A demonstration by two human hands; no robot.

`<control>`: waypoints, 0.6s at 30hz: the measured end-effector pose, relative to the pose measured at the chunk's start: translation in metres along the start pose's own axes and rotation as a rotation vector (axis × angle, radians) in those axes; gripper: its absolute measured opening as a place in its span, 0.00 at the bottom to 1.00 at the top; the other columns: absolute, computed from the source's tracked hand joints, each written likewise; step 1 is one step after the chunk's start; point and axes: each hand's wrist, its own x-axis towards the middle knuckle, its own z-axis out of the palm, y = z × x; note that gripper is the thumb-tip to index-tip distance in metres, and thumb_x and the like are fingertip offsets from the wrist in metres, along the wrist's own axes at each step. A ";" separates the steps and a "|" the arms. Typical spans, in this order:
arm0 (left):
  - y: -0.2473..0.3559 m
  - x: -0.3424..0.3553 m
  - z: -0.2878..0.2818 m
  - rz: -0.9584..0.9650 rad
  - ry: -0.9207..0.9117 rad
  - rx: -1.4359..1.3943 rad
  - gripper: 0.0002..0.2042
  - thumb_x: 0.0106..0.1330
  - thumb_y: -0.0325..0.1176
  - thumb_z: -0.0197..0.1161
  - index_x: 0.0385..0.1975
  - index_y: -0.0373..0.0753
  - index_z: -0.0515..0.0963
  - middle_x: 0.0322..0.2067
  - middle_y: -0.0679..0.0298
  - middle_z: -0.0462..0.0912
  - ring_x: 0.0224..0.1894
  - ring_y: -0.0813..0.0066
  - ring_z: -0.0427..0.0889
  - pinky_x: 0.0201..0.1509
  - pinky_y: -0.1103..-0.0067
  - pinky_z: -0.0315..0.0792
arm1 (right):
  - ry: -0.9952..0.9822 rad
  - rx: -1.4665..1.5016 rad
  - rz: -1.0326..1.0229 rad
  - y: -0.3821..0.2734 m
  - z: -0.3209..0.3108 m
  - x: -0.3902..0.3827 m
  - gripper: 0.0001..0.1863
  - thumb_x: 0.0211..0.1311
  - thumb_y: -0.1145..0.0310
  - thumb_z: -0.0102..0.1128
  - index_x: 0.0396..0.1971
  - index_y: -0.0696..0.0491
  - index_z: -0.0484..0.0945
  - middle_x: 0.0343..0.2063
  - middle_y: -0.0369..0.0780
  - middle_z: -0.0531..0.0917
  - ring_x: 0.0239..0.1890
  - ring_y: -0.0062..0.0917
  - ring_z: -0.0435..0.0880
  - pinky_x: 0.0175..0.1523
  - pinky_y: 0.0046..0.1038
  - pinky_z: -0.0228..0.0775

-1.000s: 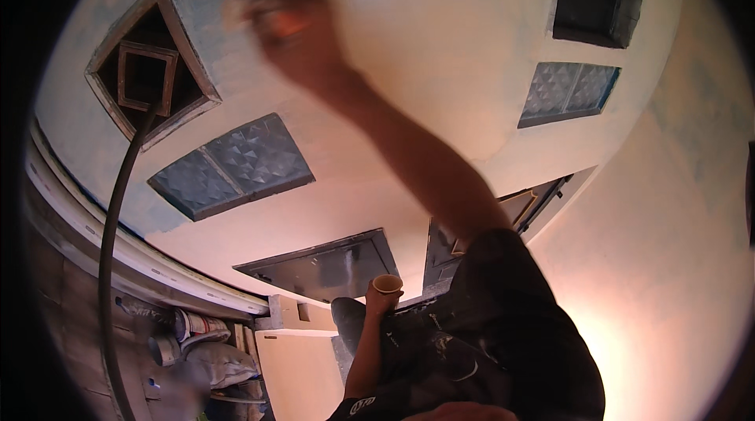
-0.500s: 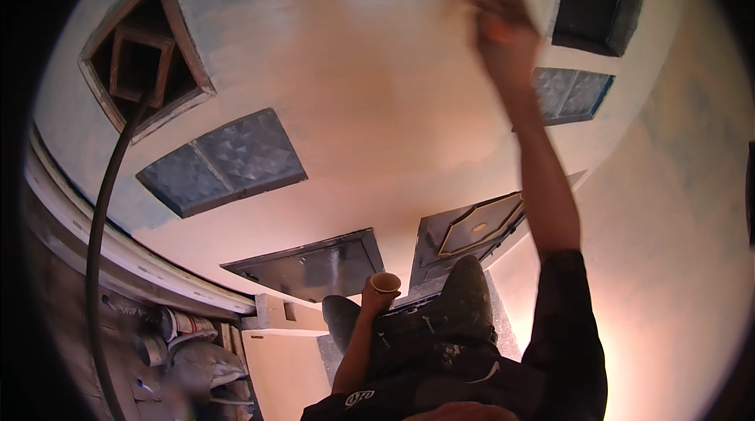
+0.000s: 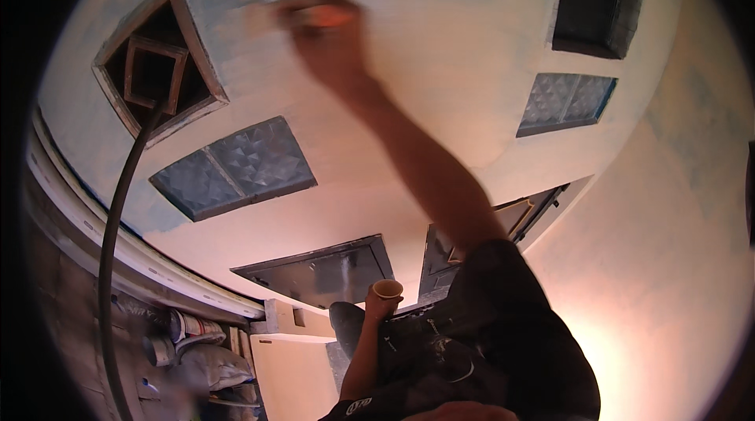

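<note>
My right hand (image 3: pixel 334 40) is raised at the end of an outstretched arm, against the upper part of the painted wall (image 3: pixel 393 83). Its fingers are closed around a paintbrush with an orange-red handle (image 3: pixel 326 16); motion blurs the hand and hides most of the brush. Patches of pale blue and cream paint cover the wall there. Low in front of my body, my left hand (image 3: pixel 381 305) is wrapped round a small paper cup (image 3: pixel 388 289), held upright. The cup's inside looks tan.
A diamond-shaped wooden frame (image 3: pixel 212 102) with a thick hose (image 3: pixel 114 224) sits at left. Two textured glass panes (image 3: pixel 236 165) (image 3: pixel 566 102) and a dark opening (image 3: pixel 590 4) break up the wall. Below are dark doors (image 3: pixel 318 272). Buckets (image 3: pixel 161 350) and sacks (image 3: pixel 216 366) lie lower left.
My right hand has swept left across the wall with the paintbrush, the arm now slanting over the middle. My left hand keeps the paper cup low; the view has shifted slightly.
</note>
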 end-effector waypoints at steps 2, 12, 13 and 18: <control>-0.004 -0.002 -0.002 -0.001 0.016 0.000 0.38 0.36 0.42 0.85 0.48 0.34 0.72 0.43 0.52 0.84 0.48 0.56 0.84 0.51 0.66 0.78 | -0.071 0.158 0.193 0.017 -0.063 -0.005 0.05 0.59 0.81 0.60 0.31 0.56 0.82 0.33 0.36 0.85 0.28 0.20 0.80 0.31 0.23 0.73; 0.017 -0.003 0.003 -0.023 -0.027 0.046 0.42 0.35 0.43 0.85 0.53 0.37 0.70 0.48 0.54 0.81 0.51 0.58 0.82 0.54 0.66 0.76 | 0.155 -0.213 0.809 0.052 -0.442 -0.140 0.12 0.72 0.65 0.51 0.41 0.59 0.77 0.33 0.34 0.76 0.38 0.18 0.73 0.46 0.21 0.65; 0.019 -0.005 0.000 -0.025 -0.062 -0.004 0.43 0.35 0.44 0.85 0.54 0.38 0.70 0.48 0.54 0.81 0.52 0.59 0.81 0.55 0.66 0.76 | 0.321 0.043 0.920 0.046 -0.460 -0.186 0.12 0.72 0.65 0.52 0.43 0.58 0.77 0.35 0.35 0.76 0.39 0.19 0.75 0.47 0.21 0.67; 0.026 -0.006 -0.003 0.054 -0.050 -0.012 0.43 0.36 0.44 0.85 0.54 0.38 0.70 0.49 0.55 0.80 0.53 0.59 0.80 0.56 0.68 0.75 | 0.726 0.373 1.380 -0.039 -0.474 -0.406 0.12 0.73 0.65 0.50 0.47 0.56 0.75 0.35 0.37 0.78 0.36 0.18 0.77 0.40 0.20 0.73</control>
